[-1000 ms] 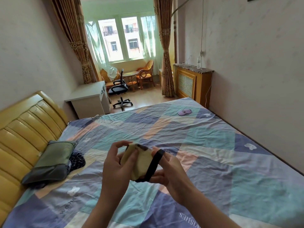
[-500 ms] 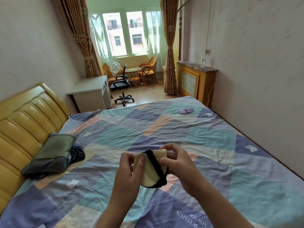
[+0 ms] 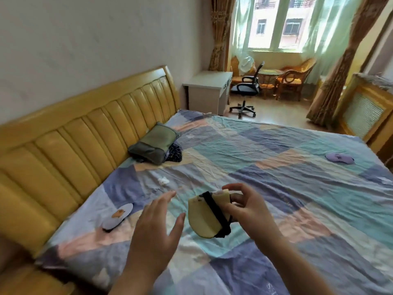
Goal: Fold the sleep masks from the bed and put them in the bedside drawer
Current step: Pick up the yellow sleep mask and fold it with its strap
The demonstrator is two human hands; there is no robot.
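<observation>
Bedroom: wide bed (image 3: 276,158) under a patchwork sheet of blue, teal and peach, with a padded yellow leather headboard (image 3: 80,141) to the left of both hands. Right hand (image 3: 247,207): closed on a folded pale-yellow fabric sleep mask with a black elastic strap (image 3: 204,216), held above the sheet, strap wrapped across the fold. Left hand (image 3: 157,224): open, fingers spread, palm toward the mask, just beside it and not touching. White sleep mask with an orange animal print (image 3: 118,216): flat on the sheet, left of the left hand, near the headboard. Lilac sleep mask (image 3: 338,157): on the sheet, well beyond the right hand. Olive-green pillow (image 3: 155,145): against the headboard, far beyond the left hand.
</observation>
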